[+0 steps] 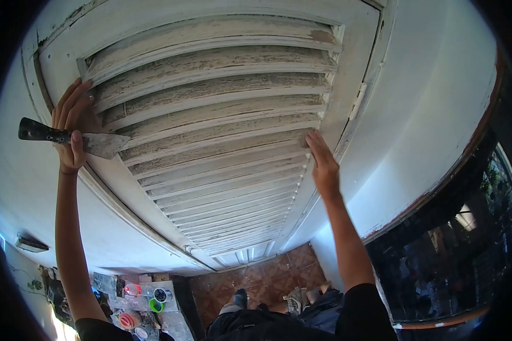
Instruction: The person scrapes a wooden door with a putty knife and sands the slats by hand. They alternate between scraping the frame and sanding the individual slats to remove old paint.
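Note:
A louvered door (210, 85) with worn, flaking white paint fills the view in front of me. My left hand (74, 113) is at the door's left stile, its fingers spread up against the wood beside the upper slats. Under its thumb is a putty knife (105, 144) with a black handle and a stained triangular blade pointing right. On the other side, my right hand (324, 162) presses its fingertips to the right ends of the middle slats. A small grey-brown piece (304, 138) shows under those fingertips; its kind is not clear.
A hinge (357, 101) sits on the door's right edge. At lower left, a table (176, 324) bears several jars and containers, among them a green ring-shaped lid (156, 306). Brown tiles (256, 278) cover the floor. A dark window (444, 256) is at right.

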Demonstrator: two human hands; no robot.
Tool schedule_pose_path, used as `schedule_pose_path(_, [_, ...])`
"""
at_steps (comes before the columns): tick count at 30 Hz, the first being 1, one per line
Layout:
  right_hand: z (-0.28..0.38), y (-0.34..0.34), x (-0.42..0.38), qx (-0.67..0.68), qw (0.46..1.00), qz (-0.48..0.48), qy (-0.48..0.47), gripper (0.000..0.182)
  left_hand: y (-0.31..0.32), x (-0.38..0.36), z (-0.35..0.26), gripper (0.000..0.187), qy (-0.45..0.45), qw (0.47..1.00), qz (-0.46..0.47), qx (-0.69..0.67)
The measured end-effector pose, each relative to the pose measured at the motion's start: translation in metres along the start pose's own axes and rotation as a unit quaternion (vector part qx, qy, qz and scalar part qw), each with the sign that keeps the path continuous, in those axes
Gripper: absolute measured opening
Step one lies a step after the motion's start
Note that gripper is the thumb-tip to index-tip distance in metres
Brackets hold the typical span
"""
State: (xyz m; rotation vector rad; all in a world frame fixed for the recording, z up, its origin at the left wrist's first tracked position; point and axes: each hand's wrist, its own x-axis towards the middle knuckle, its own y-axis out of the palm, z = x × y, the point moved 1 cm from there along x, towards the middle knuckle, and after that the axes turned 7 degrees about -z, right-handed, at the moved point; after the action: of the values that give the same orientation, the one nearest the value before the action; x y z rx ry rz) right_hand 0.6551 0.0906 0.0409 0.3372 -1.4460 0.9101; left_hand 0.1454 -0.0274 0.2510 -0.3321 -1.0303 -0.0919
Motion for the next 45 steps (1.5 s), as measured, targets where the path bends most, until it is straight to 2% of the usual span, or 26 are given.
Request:
schedule_pose_path(1, [0.007, 0.003, 0.002, -0.011, 0.999, -0.034, 0.019, 0.068, 0.0, -0.001, 0.0, 0.066, -0.003, 1.0, -0.002, 0.0])
schedule_pose_path(3, [0.017, 0.004, -0.002, -0.035, 0.998, -0.04, 0.04, 0.063, 0.0, -0.002, -0.002, 0.066, -0.005, 1.0, -0.004, -0.005])
schedule_pose_path(5, [0.008, -0.003, 0.0, 0.018, 1.0, 0.021, 0.0, 0.06, -0.001, 0.0, -0.002, 0.066, -0.003, 1.0, -0.001, -0.006])
schedule_pose_path(7, [-0.001, -0.018, 0.01, 0.024, 1.0, 0.0, 0.017, 0.059, 0.002, -0.002, 0.0, 0.066, 0.003, 1.0, 0.004, -0.004])
schedule_pose_path(9, [0.009, 0.001, 0.003, 0.0, 0.997, -0.072, 0.022, 0.058, -0.001, -0.002, 0.002, 0.066, 0.0, 1.0, 0.003, 0.01])
schedule_pose_path(13, [0.006, -0.006, -0.001, -0.03, 0.999, -0.029, 0.017, 0.058, -0.001, -0.001, -0.004, 0.066, 0.003, 1.0, 0.007, 0.007])
schedule_pose_path(15, [-0.005, -0.024, 0.013, 0.003, 1.0, 0.025, 0.0, 0.06, 0.002, -0.001, -0.001, 0.065, 0.005, 1.0, -0.009, -0.005])
schedule_pose_path(17, [0.003, -0.005, 0.003, -0.025, 1.0, -0.017, -0.008, 0.057, 0.002, -0.002, -0.001, 0.065, 0.004, 1.0, -0.01, -0.003])
schedule_pose_path(19, [0.024, -0.002, 0.002, -0.01, 1.0, 0.022, -0.008, 0.056, 0.002, -0.002, -0.001, 0.065, 0.004, 1.0, -0.009, 0.001])
schedule_pose_path(23, [0.003, -0.009, 0.01, 0.022, 1.0, -0.001, 0.02, 0.056, 0.002, 0.0, -0.001, 0.065, 0.004, 1.0, 0.003, 0.0])
schedule_pose_path(25, [0.021, 0.01, 0.005, -0.01, 0.997, -0.072, 0.014, 0.051, 0.0, -0.001, -0.001, 0.066, -0.001, 1.0, 0.005, 0.006])
schedule_pose_path(26, [0.032, 0.011, 0.0, -0.003, 1.0, -0.027, -0.001, 0.047, 0.0, -0.001, 0.0, 0.066, 0.001, 1.0, 0.005, 0.012])
schedule_pose_path(27, [0.031, 0.005, 0.003, -0.002, 1.0, -0.026, 0.002, 0.047, 0.001, -0.001, 0.0, 0.067, 0.005, 1.0, 0.005, 0.016])
schedule_pose_path(29, [0.016, -0.009, 0.007, 0.038, 0.998, 0.036, -0.02, 0.051, 0.001, -0.002, 0.0, 0.067, 0.008, 1.0, 0.008, 0.008])
schedule_pose_path(31, [0.011, -0.001, 0.007, 0.053, 0.999, -0.003, -0.004, 0.056, 0.001, 0.001, 0.001, 0.067, 0.008, 1.0, 0.001, 0.01])
schedule_pose_path(33, [0.025, 0.016, 0.0, 0.012, 0.997, -0.079, 0.02, 0.056, 0.002, 0.001, -0.002, 0.065, 0.006, 1.0, -0.009, 0.001])
schedule_pose_path(34, [0.037, 0.012, -0.002, 0.006, 0.999, -0.034, 0.005, 0.057, 0.001, 0.0, -0.003, 0.065, 0.005, 1.0, -0.009, 0.002])
schedule_pose_path(38, [0.002, -0.005, 0.01, 0.04, 0.999, -0.03, 0.021, 0.061, 0.002, 0.001, 0.0, 0.063, 0.019, 1.0, 0.002, -0.003])
schedule_pose_path(41, [0.033, 0.01, 0.002, -0.003, 0.999, -0.037, 0.007, 0.059, 0.001, 0.0, 0.003, 0.063, 0.02, 1.0, 0.001, 0.008])
schedule_pose_path(42, [0.03, 0.004, 0.002, 0.014, 1.0, -0.013, 0.0, 0.059, 0.001, 0.0, 0.002, 0.063, 0.02, 1.0, 0.004, 0.01])
schedule_pose_path(45, [-0.003, -0.011, 0.009, 0.046, 0.998, -0.025, 0.034, 0.057, 0.001, -0.001, 0.002, 0.062, 0.014, 1.0, 0.003, 0.004])
